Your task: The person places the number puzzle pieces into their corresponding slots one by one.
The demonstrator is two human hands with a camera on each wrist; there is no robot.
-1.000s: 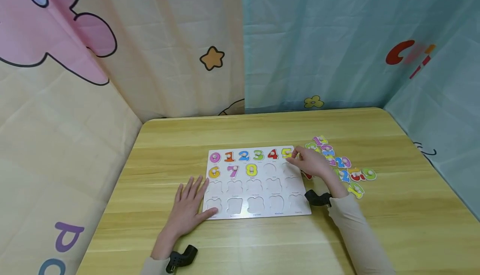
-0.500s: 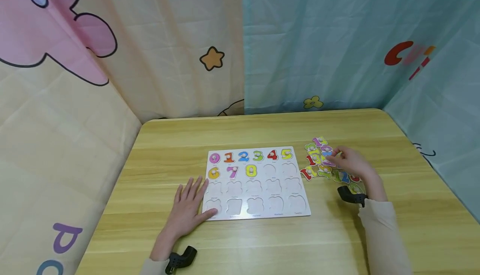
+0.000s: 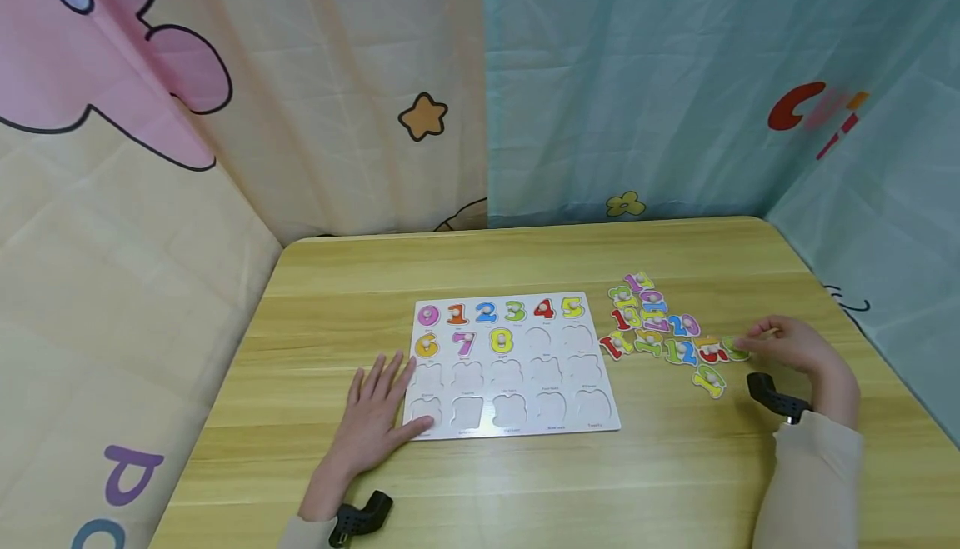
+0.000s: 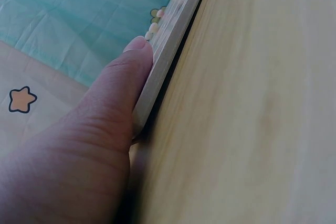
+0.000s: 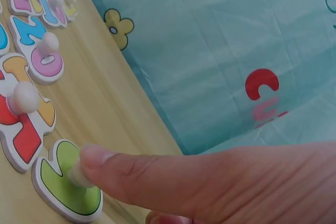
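A white number puzzle board (image 3: 527, 376) lies on the table, with knobbed pieces 0 to 8 in its upper recesses. My left hand (image 3: 375, 420) rests flat at its left side, fingers spread, the thumb over the lower left corner. In the left wrist view, the thumb (image 4: 118, 80) lies along the board's edge. To the right, my right hand (image 3: 798, 345) pinches the knob of a green number piece (image 5: 56, 188) at the right end of the loose pieces. The right wrist view shows the thumb against that white knob; the opposing fingertips are mostly hidden. The piece lies on the tabletop.
Several loose number pieces cluster right of the board, among them a blue-and-pink 20 (image 3: 683, 326), an orange-and-red piece (image 5: 23, 114) beside the green one, and a green-and-yellow piece (image 3: 708, 381) nearer me. Printed curtains (image 3: 637, 74) hang behind the wooden table (image 3: 525, 491).
My right hand has moved right from the board's 5, over the loose pieces, to the green piece at their far end. My left hand has stayed in place.
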